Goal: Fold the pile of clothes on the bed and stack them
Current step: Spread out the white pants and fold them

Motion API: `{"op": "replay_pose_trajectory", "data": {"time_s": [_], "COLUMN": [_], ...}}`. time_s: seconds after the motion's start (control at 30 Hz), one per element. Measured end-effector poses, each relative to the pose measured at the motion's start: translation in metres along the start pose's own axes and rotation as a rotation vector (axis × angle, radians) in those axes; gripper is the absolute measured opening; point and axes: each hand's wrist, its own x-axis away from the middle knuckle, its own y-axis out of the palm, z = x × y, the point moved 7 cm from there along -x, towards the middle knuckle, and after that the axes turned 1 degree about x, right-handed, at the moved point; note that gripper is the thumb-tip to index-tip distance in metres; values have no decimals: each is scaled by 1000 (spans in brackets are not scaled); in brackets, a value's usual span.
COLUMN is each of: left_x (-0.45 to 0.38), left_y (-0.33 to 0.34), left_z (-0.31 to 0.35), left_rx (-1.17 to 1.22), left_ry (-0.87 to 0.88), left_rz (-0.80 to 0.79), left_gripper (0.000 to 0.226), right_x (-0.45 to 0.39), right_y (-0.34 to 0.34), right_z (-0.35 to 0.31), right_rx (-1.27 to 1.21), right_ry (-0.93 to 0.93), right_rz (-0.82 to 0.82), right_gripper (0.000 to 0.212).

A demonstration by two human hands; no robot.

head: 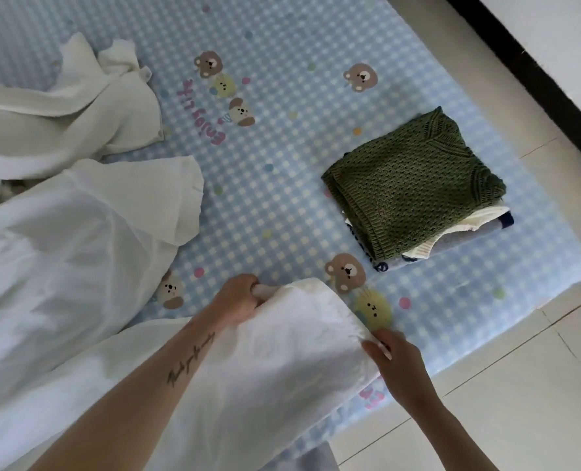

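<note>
A large white garment (275,355) lies spread over the near part of the bed. My left hand (239,299) grips its far folded edge, fingers curled round the cloth. My right hand (396,356) pinches the same edge at its right end, close to the bed's side. At the right of the bed stands a stack of folded clothes with a green knitted sweater (414,185) on top and cream and grey pieces under it. A cream garment (75,117) lies crumpled at the far left, above the white garment's loose sleeve (173,195).
The bed sheet (282,147) is blue-checked with bear prints. The bed's right edge runs beside a pale tiled floor (526,385). A dark strip (533,79) crosses the floor at the upper right.
</note>
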Motion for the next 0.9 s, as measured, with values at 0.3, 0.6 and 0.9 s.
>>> {"op": "replay_pose_trajectory", "data": {"time_s": [0.3,0.6,0.9], "left_x": [-47,-90,-112], "left_y": [-104,-55,-75], "left_z": [109,93,99], "left_rx": [283,-145,-227], "left_ry": [349,192,206], "left_rz": [169,278,386], "left_gripper": [23,27,26], "right_x": [-3,-24,-16], "right_y": [-28,-18,-26], "right_z": [5,27,33], "right_rx": [-173,-56,5], "right_ry": [4,139,137], "right_rz": [-17,-3,82], "right_gripper": [27,16,23]}}
